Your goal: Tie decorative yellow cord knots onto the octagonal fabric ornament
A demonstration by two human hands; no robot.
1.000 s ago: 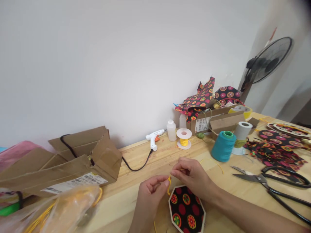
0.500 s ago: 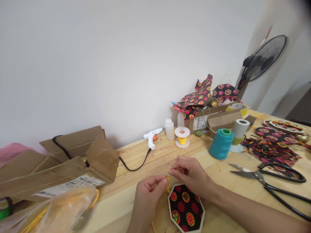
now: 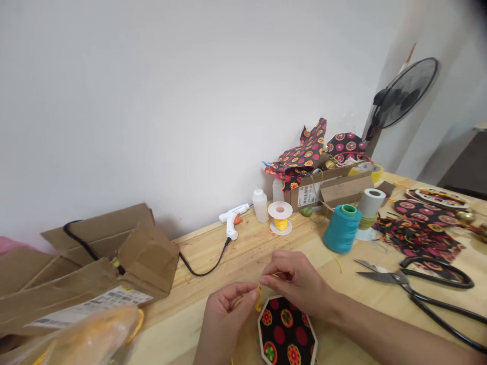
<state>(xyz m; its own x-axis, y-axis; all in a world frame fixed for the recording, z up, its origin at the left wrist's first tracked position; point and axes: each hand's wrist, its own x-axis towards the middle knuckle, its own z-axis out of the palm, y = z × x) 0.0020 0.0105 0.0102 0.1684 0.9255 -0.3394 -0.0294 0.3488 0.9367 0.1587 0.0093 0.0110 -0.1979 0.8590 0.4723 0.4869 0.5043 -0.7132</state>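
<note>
Between thumb and fingers, my left hand (image 3: 228,314) pinches a yellow cord (image 3: 259,299), whose short knotted or looped part hangs below the fingertips. My right hand (image 3: 294,284) is closed on the same cord just to the right, its fingertips almost meeting the left ones. Under my right hand lies an octagonal piece (image 3: 287,332) with a pale rim and black fabric printed with red and orange flowers. The right wrist partly covers its upper corner. Another bit of cord shows beyond my right hand. Exactly how the cord is looped is too small to make out.
Large scissors (image 3: 399,278) lie spread at right, near a teal thread cone (image 3: 342,229). A yellow cord spool (image 3: 280,223), white bottle (image 3: 260,207) and glue gun (image 3: 233,223) stand along the wall. Cardboard boxes (image 3: 148,258) flank the table; patterned fabric scraps (image 3: 422,235) lie right.
The view has shifted slightly, so most things sit a little further left. Both hands keep their pinch on the yellow cord, with hardly any movement between them.
</note>
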